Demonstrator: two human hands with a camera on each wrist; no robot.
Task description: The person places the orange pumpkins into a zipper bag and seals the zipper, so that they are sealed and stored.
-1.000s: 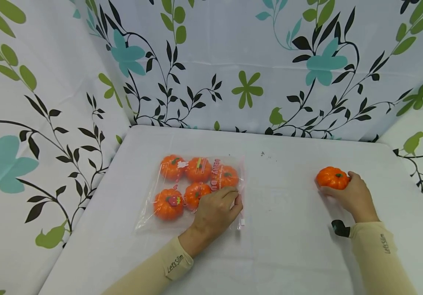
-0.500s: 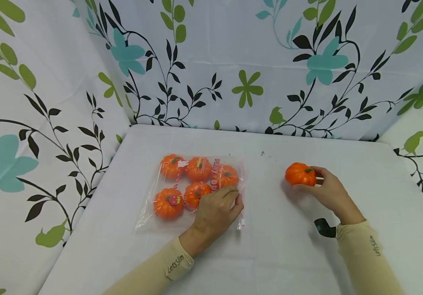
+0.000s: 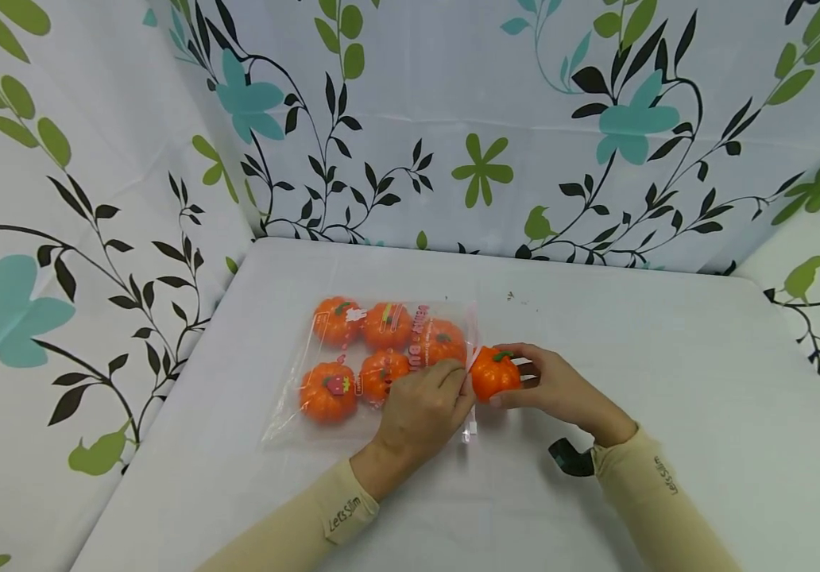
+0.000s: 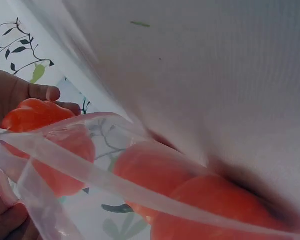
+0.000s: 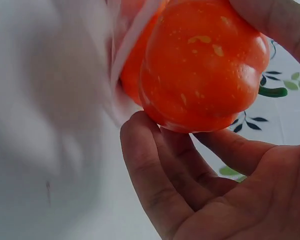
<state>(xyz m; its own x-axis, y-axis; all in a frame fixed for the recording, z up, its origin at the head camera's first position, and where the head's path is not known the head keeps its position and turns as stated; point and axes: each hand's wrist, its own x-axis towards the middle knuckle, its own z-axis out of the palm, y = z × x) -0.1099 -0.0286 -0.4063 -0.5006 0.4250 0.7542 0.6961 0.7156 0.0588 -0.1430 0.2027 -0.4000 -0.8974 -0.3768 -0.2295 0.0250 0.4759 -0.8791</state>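
Observation:
A small orange toy pumpkin with a green stem sits in my right hand, gripped between thumb and fingers at the mouth of a clear zip bag. Several similar pumpkins lie inside the bag, flat on the table. My left hand pinches the bag's open edge on its right side. In the left wrist view the held pumpkin is partly behind the clear plastic, and the mouth gapes. The right wrist view has fingers under the pumpkin and the thumb above; the bag's edge lies just beside it.
The white table extends to the right of the bag. A patterned curtain rises behind it and at both sides. A dark piece projects from the right sleeve cuff.
My right hand has carried the pumpkin leftward across the table, from the far right to the bag's mouth. My left hand stays at the bag's edge.

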